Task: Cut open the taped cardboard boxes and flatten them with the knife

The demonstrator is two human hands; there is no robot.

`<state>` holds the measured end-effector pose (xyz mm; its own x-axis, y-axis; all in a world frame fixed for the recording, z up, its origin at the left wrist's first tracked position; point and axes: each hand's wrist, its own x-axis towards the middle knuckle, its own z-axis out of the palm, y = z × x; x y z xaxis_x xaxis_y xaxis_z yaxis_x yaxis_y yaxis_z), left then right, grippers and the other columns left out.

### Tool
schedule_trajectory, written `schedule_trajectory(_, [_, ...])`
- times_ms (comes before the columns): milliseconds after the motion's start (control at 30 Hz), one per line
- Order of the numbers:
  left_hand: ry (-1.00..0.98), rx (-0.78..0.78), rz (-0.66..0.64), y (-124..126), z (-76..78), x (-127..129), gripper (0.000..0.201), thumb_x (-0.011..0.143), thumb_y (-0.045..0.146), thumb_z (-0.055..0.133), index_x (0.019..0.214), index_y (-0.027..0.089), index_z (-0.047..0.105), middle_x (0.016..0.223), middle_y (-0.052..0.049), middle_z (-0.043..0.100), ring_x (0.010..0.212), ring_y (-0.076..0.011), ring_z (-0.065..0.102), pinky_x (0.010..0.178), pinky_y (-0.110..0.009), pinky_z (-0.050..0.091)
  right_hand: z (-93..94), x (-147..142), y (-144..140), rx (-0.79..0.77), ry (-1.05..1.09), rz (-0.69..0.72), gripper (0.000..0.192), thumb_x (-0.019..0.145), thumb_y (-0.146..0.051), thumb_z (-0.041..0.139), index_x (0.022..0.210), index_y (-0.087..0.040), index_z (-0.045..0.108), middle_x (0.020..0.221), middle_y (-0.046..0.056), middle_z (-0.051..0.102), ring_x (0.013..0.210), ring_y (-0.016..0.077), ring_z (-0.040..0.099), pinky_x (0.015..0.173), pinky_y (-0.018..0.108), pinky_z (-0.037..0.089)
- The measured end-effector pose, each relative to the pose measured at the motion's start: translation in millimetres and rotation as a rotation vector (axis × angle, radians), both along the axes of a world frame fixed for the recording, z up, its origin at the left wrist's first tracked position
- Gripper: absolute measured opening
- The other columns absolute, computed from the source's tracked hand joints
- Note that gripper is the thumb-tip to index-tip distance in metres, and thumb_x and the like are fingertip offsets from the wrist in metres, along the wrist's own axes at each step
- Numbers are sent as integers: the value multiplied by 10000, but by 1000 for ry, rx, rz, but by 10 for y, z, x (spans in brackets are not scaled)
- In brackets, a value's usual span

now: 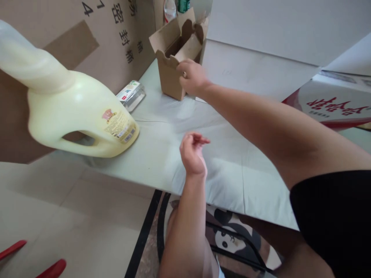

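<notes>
A small brown cardboard box (171,79) stands with its top flaps up at the far side of the cloth-covered table. At its near right edge is my right hand (193,77), fingers curled and closed against the cardboard; a small pale spot shows between the fingers, too small to name. My left hand (193,154) hovers over the table nearer to me, holding nothing, its fingers loosely bent and pointing right. To the left, a large pale yellow jug (84,112) with a handle leans at the table's edge. Behind it lies a small clear packet with a printed label (131,94).
A large carton with black characters (113,34) rises at the left back. White boxes (246,69) and a red-and-white box (333,100) line the right. A clear bottle (169,11) and a green can (183,5) stand behind. Below are a panda-patterned mat (228,241) and red handles (53,269).
</notes>
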<state>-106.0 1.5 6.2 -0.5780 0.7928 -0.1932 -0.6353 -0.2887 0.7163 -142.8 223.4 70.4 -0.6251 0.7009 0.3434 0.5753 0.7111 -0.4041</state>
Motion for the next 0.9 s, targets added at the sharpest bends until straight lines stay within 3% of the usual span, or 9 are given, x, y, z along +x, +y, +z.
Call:
schedule_trajectory(100, [274,-155,383,-38,-42,-102,195,882,236,444,713,212,540,734,-2,529,749,-141,554,756,-287,414,-46,460,-449,12,63,-8,242,817,-111,547,1018,-120,682,1062,48,704,974,184,687,974,366,527])
schedule_trajectory(267, [539,-191,683,-133,-165,-367,84,900,229,459,876,244,538,939,11,526,1024,-170,530,935,-294,391,-178,1562,-1369,-9,291,-70,55,755,-174,575,736,-224,561,762,12,665,729,161,622,758,317,529])
schedule_trajectory(333, [572,-119,669,-139,-202,-418,92,917,294,473,982,269,534,1044,11,536,1116,-174,518,1013,-296,385,-198,1999,-1697,0,380,-109,120,742,-194,613,722,-244,506,803,24,681,760,179,636,736,332,526])
schedule_trajectory(400, [543,-17,532,-126,-192,-386,131,933,374,476,992,267,524,1061,0,552,1130,-179,540,1009,-293,421,-186,2405,-1975,5,464,-92,129,742,-224,657,778,-264,540,813,32,684,735,186,643,680,337,525])
schedule_trajectory(533, [463,132,238,-96,-50,-106,323,946,512,483,997,217,604,1047,-49,631,1108,-215,611,988,-315,492,-159,3091,-2399,36,492,14,88,812,-293,668,746,-281,611,698,32,670,595,176,622,545,323,488])
schedule_trajectory(600, [517,155,167,-90,19,69,358,905,537,573,1001,201,650,1056,-59,658,1108,-225,630,998,-319,500,-209,3331,-2556,29,521,-21,138,869,-332,623,744,-278,602,725,50,709,617,194,664,527,329,492])
schedule_trajectory(667, [572,158,124,-79,53,225,394,871,570,613,982,198,679,1040,-59,673,1099,-233,644,1006,-327,502,-309,3476,-2665,10,588,-118,183,903,-383,599,755,-276,586,884,88,766,764,245,733,582,366,533])
schedule_trajectory(767, [582,153,92,-46,45,405,515,894,664,483,929,202,709,973,-66,681,1044,-254,664,980,-369,519,-483,3539,-2719,-35,752,-315,140,916,-422,605,857,-295,606,1162,99,757,1023,293,732,720,419,561])
schedule_trajectory(900, [773,265,57,-4,-8,556,612,899,716,394,767,226,736,855,-70,694,980,-262,676,1017,-432,511,-649,3541,-2638,-185,815,-419,282,907,-371,651,1182,-357,591,1374,75,659,993,242,712,625,345,525])
